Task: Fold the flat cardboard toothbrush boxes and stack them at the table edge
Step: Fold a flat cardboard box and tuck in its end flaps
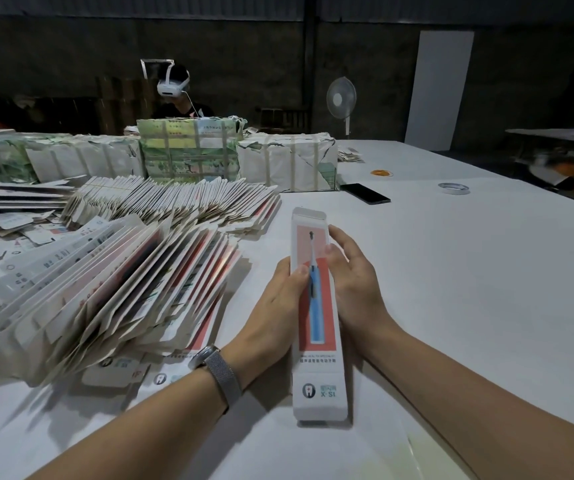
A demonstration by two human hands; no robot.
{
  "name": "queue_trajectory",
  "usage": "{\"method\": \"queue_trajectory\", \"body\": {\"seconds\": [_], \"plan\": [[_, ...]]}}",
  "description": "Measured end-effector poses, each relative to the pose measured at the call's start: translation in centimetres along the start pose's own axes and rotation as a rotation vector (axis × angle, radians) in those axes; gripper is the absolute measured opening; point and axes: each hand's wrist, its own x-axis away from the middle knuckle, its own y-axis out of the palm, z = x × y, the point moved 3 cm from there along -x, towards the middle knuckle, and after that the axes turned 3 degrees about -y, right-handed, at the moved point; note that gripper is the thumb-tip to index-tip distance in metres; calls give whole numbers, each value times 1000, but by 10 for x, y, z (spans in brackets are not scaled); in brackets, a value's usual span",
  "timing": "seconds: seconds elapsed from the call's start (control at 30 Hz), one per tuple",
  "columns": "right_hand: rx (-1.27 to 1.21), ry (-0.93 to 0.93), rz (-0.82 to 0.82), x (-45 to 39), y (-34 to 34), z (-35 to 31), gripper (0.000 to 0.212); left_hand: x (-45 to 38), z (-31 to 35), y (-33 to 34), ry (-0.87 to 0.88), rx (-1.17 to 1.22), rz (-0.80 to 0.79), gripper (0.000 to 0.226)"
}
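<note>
On the white table in front of you, one toothbrush box lies lengthwise between your left hand and right hand, fingers curled onto its long edges, thumbs on top. Forming step, I'd say; end flaps look untucked. Next: tuck, then stack beside the flat pile.

Hidden and cropped regions, head view.
The left hand and right hand cover the long edges of the toothbrush box; its small print is illegible. The fanned flat boxes run off the left edge; bundles hide a seated person's torso.
</note>
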Motion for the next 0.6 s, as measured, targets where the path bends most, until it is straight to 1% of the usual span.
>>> {"method": "queue_trajectory", "body": {"seconds": [0.07,0.13,0.27,0.4,0.5,0.6], "plan": [[7,-1,-2,-1,-1,-1,27,-1,1,-2,-6,-16,37,49],[31,3,-17,0,1,-1,28,-1,2,-7,7,-18,107,41],[26,14,-33,3,6,3,30,3,5,-11,23,63,175,28],[36,23,-60,4,6,2,30,4,10,-10,65,141,138,32],[33,25,-85,7,7,3,27,4,11,-12,78,160,137,43],[30,37,-97,9,7,2,25,4,11,-13,68,170,149,43]]}}
